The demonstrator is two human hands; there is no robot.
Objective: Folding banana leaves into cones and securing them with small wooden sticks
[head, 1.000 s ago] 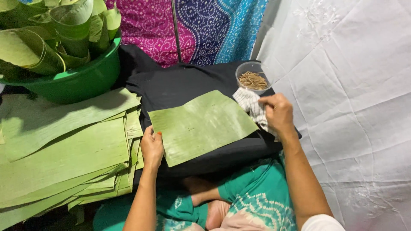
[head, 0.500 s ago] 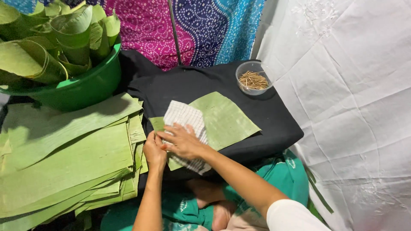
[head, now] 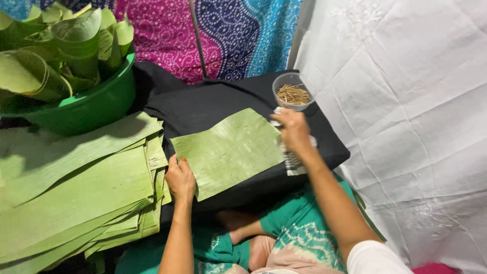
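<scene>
On the black cloth-covered tabletop (head: pixel 228 101) lies a cut piece of banana leaf (head: pixel 228 152), flat and spread, its near left corner under the left hand (head: pixel 180 177). That hand presses down with its fingers (head: pixel 175 163) laid flat on the leaf edge, holding nothing. The right hand (head: pixel 293 133) sits at the leaf's far right corner, its fingers curled around a striped white cloth (head: pixel 292 161) that hangs below the wrist. Just beyond it stands a small clear cup of wooden sticks (head: pixel 292 92).

The leaf looks thin, light and limp, likely to slide on the cloth and to split along its ribs if pulled across them. It would best be taken by an edge or corner with flat fingers, lifted along the grain.

To the left lies a stack of leaf sheets (head: pixel 76 187), and a green tub (head: pixel 96 109) holds rolled leaves.
</scene>
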